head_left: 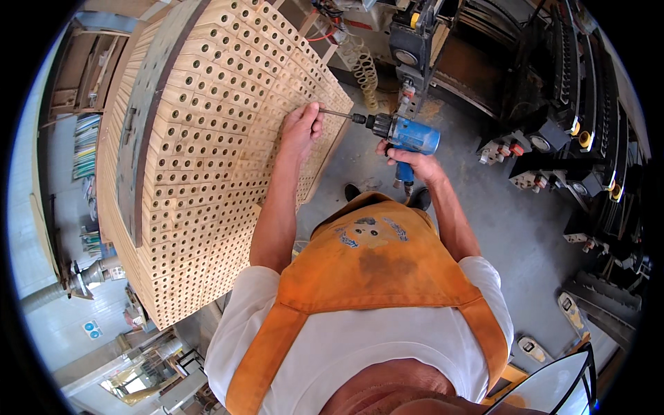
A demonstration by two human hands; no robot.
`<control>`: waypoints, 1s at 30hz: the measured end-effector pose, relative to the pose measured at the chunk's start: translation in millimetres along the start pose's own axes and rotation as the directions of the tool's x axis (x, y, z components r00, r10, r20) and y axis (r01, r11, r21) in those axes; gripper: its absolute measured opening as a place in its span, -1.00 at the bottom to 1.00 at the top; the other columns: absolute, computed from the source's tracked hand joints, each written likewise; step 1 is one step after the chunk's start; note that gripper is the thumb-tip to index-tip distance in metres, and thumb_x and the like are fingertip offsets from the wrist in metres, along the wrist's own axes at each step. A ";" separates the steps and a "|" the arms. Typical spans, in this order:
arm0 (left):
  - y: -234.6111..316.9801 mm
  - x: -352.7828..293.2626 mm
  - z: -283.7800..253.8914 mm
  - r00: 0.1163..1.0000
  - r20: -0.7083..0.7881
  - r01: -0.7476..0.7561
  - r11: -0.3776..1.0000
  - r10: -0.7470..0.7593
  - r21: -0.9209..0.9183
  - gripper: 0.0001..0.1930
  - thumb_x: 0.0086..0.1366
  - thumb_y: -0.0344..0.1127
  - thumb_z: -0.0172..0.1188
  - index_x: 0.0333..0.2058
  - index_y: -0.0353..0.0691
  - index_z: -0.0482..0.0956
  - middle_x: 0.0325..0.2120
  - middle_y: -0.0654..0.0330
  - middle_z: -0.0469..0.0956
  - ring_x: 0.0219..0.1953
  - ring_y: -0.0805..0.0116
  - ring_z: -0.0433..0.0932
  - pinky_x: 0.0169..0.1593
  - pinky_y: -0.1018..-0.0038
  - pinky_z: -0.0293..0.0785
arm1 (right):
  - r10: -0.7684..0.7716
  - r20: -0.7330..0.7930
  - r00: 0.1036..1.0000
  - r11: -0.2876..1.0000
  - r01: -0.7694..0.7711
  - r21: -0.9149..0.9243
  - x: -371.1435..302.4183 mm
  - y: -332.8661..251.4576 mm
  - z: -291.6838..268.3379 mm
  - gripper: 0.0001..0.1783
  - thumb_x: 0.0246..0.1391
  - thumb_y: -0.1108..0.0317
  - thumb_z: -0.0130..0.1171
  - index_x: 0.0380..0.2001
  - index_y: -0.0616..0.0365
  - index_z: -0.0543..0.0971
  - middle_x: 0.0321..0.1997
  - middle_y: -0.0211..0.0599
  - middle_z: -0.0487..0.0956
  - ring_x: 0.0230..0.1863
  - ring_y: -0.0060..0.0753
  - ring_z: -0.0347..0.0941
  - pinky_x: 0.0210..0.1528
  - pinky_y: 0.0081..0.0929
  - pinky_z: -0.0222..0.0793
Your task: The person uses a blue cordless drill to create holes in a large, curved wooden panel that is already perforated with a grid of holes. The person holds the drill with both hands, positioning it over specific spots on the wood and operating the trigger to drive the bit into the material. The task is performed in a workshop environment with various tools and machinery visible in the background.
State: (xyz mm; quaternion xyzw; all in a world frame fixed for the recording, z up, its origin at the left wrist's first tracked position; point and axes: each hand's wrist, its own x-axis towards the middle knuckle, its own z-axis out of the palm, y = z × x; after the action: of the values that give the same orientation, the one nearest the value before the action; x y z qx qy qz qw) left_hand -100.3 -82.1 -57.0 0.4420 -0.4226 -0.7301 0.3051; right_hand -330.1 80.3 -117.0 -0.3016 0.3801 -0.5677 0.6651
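My right hand (pixel 413 164) is wrapped round the grip of a blue power driver (pixel 413 135), which lies level and points left. From its black chuck a long thin driver bit (pixel 337 113) reaches to my left hand (pixel 302 131). That hand is closed, thumb and fingers pinched at the bit's tip; whatever small piece they hold is hidden. Just beyond it stands a big stack of pale wooden pieces (pixel 228 131), its face covered with rows of round holes. Dark metal-rimmed inserts show in many holes on the left; holes nearer my left hand look bare.
A dark board (pixel 155 124) runs along the stack's left side. Coiled air hose (pixel 364 69) hangs beyond the driver. Black machinery with gauges (pixel 553 149) lines the right. My orange apron (pixel 373 256) is close below my hands, over the grey floor (pixel 477 214).
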 end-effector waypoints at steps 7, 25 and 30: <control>2.0 22.5 3.4 0.997 -0.021 -0.082 0.913 0.080 -0.399 -0.75 0.39 -0.18 0.04 -0.12 -0.21 0.48 -0.48 0.36 0.38 -0.52 0.59 0.29 -0.48 0.65 0.24 | -0.077 -0.098 0.992 0.997 0.078 0.010 18.5 11.3 34.8 -0.69 0.05 0.39 0.26 -0.11 0.16 0.54 -0.14 -0.32 0.60 -0.07 -0.40 0.53 -0.18 -0.50 0.42; -56.3 15.0 -19.8 0.979 0.079 0.202 0.952 -0.188 -0.230 -0.75 0.44 -0.27 -0.10 -0.09 -0.31 0.46 -0.38 0.26 0.50 -0.42 0.48 0.47 -0.30 0.54 0.49 | -0.117 -0.119 0.986 0.993 0.114 -0.034 42.7 -10.0 58.6 -0.75 0.02 0.44 0.23 -0.18 0.18 0.56 -0.21 -0.28 0.62 -0.16 -0.42 0.54 -0.19 -0.47 0.44; -60.4 9.7 -25.0 0.978 0.072 0.208 0.962 -0.198 -0.179 -0.75 0.45 -0.24 -0.10 -0.10 -0.27 0.46 -0.43 0.32 0.45 -0.48 0.53 0.41 -0.40 0.59 0.42 | -0.103 -0.108 0.989 0.995 0.104 -0.002 45.3 -7.5 56.6 -0.74 0.04 0.44 0.22 -0.15 0.19 0.55 -0.20 -0.28 0.62 -0.14 -0.39 0.55 -0.19 -0.48 0.44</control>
State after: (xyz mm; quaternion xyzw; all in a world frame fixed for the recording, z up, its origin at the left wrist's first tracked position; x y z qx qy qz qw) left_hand -86.2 -71.2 -120.6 0.4329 -0.3132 -0.8052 0.2572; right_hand -283.0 32.7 -88.2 -0.2886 0.3985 -0.6176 0.6136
